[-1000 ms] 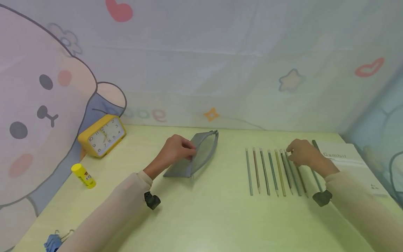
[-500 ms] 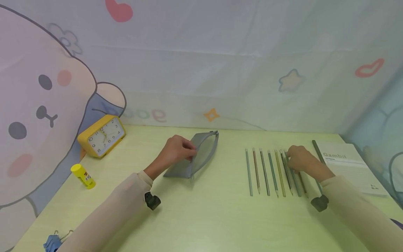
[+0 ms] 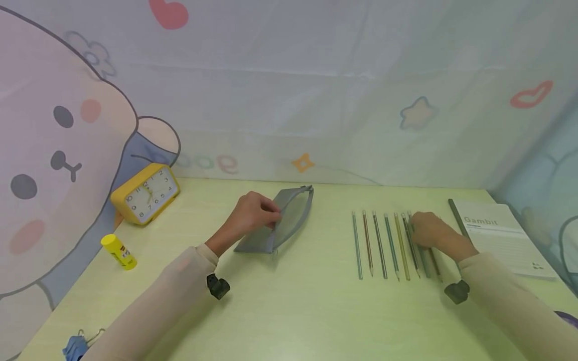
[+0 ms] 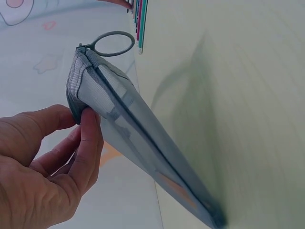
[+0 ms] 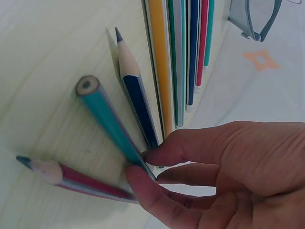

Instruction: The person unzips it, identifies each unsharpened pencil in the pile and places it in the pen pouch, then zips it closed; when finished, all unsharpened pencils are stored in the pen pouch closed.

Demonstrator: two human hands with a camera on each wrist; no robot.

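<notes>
My left hand (image 3: pixel 255 215) pinches the upper rim of a grey mesh zip pencil case (image 4: pixel 138 119), whose mouth gapes on the right. A ring pull hangs at the far end of its zip in the left wrist view. On the right, my right hand (image 3: pixel 433 230) is at the eraser end of a teal pencil (image 5: pixel 107 119), pinching it between thumb and finger. Its flat, unsharpened end points toward the wrist camera. A sharpened navy pencil (image 5: pixel 138 102) lies on one side of it, a sharpened dark red pencil (image 5: pixel 86 183) on the other.
Several more pencils, among them a yellow pencil (image 3: pixel 402 245), lie in a row left of my right hand. A notebook (image 3: pixel 501 235) lies beyond that hand. To the left are a yellow clock (image 3: pixel 146 193), a glue stick (image 3: pixel 119 251) and a blue clip (image 3: pixel 76 347).
My right hand has moved slightly left and down, closing its fingers on the teal pencil and uncovering more of the notebook. The left hand keeps its place on the pencil case.
</notes>
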